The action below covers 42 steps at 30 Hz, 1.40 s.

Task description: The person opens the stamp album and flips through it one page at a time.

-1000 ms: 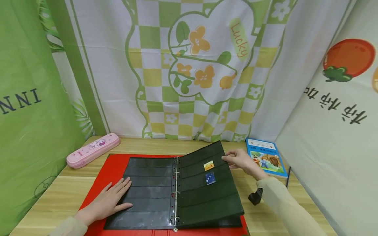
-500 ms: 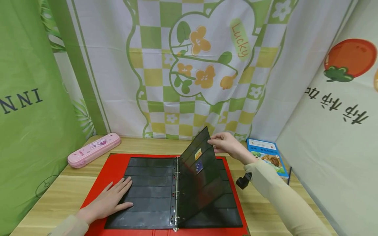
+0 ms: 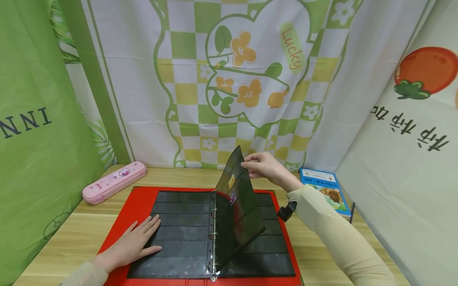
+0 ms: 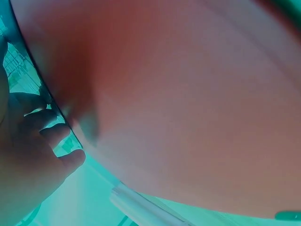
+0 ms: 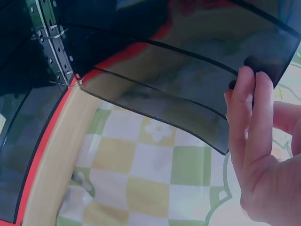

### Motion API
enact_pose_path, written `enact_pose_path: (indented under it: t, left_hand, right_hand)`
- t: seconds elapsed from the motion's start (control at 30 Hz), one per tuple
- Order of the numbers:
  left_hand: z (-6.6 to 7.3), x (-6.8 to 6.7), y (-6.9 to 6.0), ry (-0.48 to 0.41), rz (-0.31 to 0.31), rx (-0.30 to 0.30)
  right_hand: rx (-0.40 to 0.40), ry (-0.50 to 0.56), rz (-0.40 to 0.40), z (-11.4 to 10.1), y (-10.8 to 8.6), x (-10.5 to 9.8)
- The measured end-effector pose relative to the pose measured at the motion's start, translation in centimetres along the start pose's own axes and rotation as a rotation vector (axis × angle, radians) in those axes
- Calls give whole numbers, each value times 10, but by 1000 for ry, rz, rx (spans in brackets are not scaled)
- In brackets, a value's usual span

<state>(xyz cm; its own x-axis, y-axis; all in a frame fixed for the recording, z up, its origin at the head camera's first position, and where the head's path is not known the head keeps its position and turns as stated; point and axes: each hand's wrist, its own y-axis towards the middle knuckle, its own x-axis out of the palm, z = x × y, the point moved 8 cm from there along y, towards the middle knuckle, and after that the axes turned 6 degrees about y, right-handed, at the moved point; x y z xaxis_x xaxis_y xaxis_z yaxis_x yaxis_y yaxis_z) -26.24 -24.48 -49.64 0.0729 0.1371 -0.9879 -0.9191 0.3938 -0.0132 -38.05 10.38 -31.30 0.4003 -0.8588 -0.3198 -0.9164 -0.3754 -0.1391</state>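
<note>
A red ring binder [image 3: 119,214] lies spread on the table, with black pocket pages on both sides of its metal rings [image 3: 214,234]. The right hand [image 3: 266,169] pinches the outer edge of a raised black page [image 3: 243,210], which stands steeply above the right side. A yellow card [image 3: 231,181] and a partly visible blue card sit in that page's pockets. In the right wrist view the fingers of the right hand [image 5: 263,141] hold the page [image 5: 188,80] near its corner. The left hand [image 3: 132,244] rests flat, fingers spread, on the left page [image 3: 182,228].
A pink pencil case [image 3: 114,182] lies at the back left of the wooden table [image 3: 61,238]. At the back right are a blue picture book [image 3: 327,190] and a dark thin stick [image 3: 352,212]. Printed curtains [image 3: 139,99] hang behind and beside the table.
The right hand has moved left and up with the page's edge, lifting the page from low over the right side to a steep angle. The left hand has stayed in place.
</note>
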Motion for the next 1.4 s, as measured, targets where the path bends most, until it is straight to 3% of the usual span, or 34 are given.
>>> enact_pose_path:
  t: [0.2,0.37,0.47,0.67,0.77,0.87,1.13,1.3,1.4]
  left_hand:
    - [3,-6,1,17,3,16]
    - [20,-29,14,-27,47,11]
    - [44,-55,28,-94,121,3]
    - [116,-121,51,-264,256,133]
    - [146,-151,60,-317,267,176]
    - [165,-169,67,-350,257,193]
    - [190,-177,75,-347,236,228]
    - [196,-177,70,-331,229,251]
    - [195,-180,66,-310,239,232]
  right_hand:
    - [-14,26,-20,-1,5,9]
    - [-4,35,-21,-2,8,19]
    - [-10,34,-19,-7,8,25]
    - [-15,44,-25,-15,14,40]
    - [-29,44,-36,-18,17,48]
    - [-37,49,-46,-20,19,56]
    - [-38,41,-45,-23,17,64]
    - [-38,25,-47,-25,16,68]
    - [-47,30,-50,-25,15,69]
